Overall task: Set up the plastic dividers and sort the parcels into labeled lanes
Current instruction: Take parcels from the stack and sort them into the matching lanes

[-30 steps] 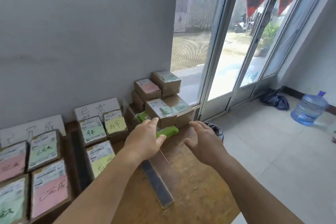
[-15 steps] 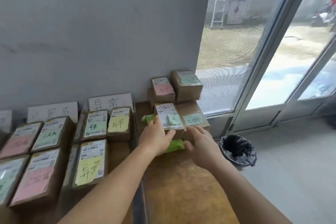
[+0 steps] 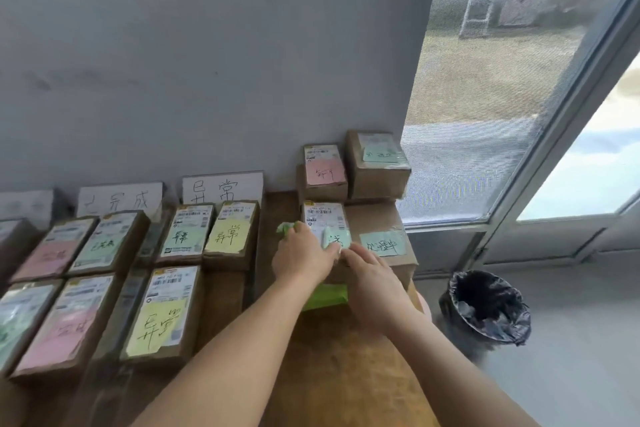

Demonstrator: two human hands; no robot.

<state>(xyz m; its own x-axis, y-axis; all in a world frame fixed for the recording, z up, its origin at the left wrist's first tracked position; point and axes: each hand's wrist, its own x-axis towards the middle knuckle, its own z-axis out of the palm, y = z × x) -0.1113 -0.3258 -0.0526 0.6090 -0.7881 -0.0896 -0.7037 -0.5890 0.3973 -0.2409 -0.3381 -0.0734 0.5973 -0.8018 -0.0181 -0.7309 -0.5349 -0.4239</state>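
Observation:
My left hand [image 3: 304, 260] grips the front left corner of a small cardboard parcel [image 3: 323, 218], its thumb on the parcel's green note. My right hand [image 3: 375, 276] holds the front right corner of that parcel. A green packet [image 3: 327, 298] lies under the hands. Beside the parcel sits a box with a green note [image 3: 381, 244]; two more parcels [image 3: 323, 170] stand behind. White lane cards [image 3: 221, 189] lean on the wall. Labeled parcels [image 3: 228, 234] lie in lanes, with a clear plastic divider [image 3: 133, 288] between them.
The wooden table [image 3: 339, 374] ends at the right, just past my right arm. A bin lined with a black bag [image 3: 485, 308] stands on the floor beside it. A grey wall is behind; a glass door and window are on the right.
The view has swung left and down toward the table. Both hands have reached forward from the tabletop and closed on the front edge of the small parcel.

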